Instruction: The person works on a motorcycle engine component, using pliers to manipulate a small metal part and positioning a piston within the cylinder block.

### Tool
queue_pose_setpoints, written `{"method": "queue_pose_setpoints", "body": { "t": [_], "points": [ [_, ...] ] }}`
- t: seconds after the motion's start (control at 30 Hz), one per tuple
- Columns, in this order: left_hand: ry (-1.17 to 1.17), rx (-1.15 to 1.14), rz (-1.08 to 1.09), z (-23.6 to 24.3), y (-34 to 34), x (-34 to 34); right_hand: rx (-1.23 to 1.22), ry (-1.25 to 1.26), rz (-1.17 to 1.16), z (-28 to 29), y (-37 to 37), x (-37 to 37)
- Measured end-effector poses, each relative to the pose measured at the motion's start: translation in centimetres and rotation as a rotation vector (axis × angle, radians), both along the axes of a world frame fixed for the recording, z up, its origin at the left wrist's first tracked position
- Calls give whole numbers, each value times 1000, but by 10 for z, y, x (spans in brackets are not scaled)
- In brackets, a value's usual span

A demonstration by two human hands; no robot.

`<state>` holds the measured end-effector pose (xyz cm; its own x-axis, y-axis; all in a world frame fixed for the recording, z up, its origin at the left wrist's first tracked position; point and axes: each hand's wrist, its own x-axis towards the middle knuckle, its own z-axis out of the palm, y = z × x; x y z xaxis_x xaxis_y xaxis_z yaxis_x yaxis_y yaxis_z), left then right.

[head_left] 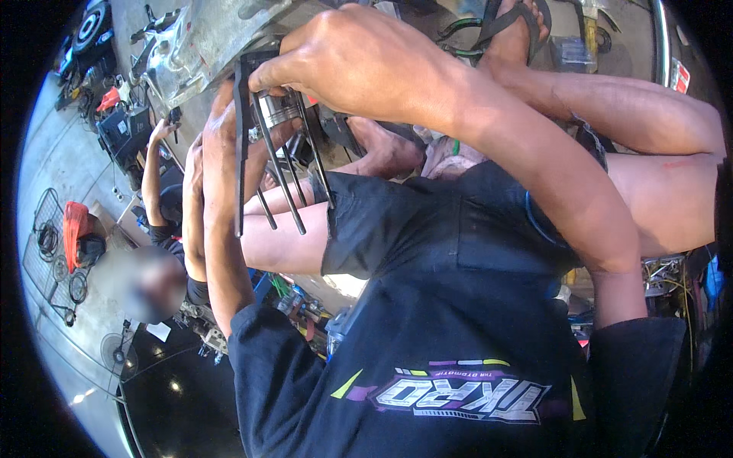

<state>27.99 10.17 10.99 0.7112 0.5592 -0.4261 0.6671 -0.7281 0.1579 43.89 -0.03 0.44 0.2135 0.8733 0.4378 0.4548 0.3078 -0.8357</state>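
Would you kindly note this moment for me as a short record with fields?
Right hand: gripping the upper end of a black-barred part
Left hand: beside the bars, its grip partly hidden
Between the bars: a silvery cylindrical piece
Clothing: dark T-shirt, dark shorts
Left background: a co-worker's arm, a red-orange item
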Motion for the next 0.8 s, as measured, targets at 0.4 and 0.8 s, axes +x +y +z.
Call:
{"method": "queue_pose_setpoints", "body": {
  "t": [0.4, 0.8],
  "points": [
    [-167, -159, 85, -2, 2, -5, -18, 311, -127, -11, 1, -38],
    [-93, -87, -48, 2, 4, 0, -442, 971, -70, -6, -9, -53]
  ]
}}
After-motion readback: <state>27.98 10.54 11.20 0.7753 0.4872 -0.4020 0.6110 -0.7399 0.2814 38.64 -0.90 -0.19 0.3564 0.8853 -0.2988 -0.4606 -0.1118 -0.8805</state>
